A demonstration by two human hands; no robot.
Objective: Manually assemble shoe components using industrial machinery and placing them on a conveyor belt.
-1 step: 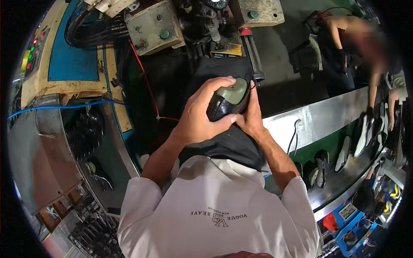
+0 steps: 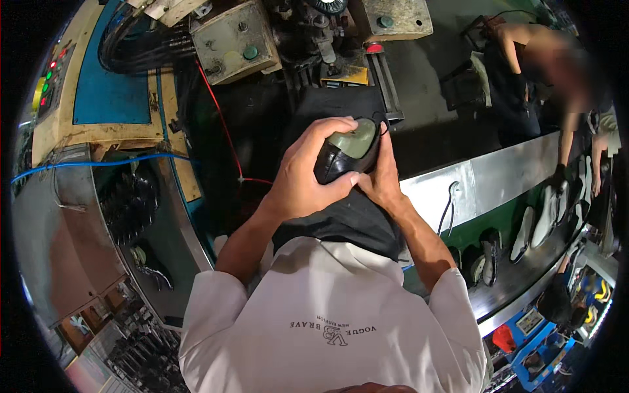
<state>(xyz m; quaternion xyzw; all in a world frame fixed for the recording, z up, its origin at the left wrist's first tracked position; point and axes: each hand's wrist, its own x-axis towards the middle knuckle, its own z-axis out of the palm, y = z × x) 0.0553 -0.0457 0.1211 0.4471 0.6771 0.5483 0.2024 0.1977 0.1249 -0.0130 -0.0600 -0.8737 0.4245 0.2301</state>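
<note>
Between both hands, above my lap, is a black leather shoe upper on a green shoe last [image 2: 352, 143]; the smooth green top of the last faces up. My left hand [image 2: 303, 167] curls round its left side, fingers over the far end and thumb at the near edge. Along the right side my right hand [image 2: 383, 167] presses close, partly hidden behind the black leather. A thin dark loop stands by the right fingertips. The toe of the shoe cannot be made out.
Ahead stands a machine with two metal control boxes [image 2: 234, 42] bearing green buttons. A blue hose [image 2: 98, 162] crosses at left above a shelf of black shoes [image 2: 134, 203]. At right, a metal ledge [image 2: 458, 187] holds a two-handled tool [image 2: 451, 203]; beyond it shoes [image 2: 522, 234] lie near a co-worker [image 2: 544, 59].
On the right-hand bench, pale-soled shoes near the co-worker's hand have shifted slightly toward me. My hands and the shoe on its last look the same.
</note>
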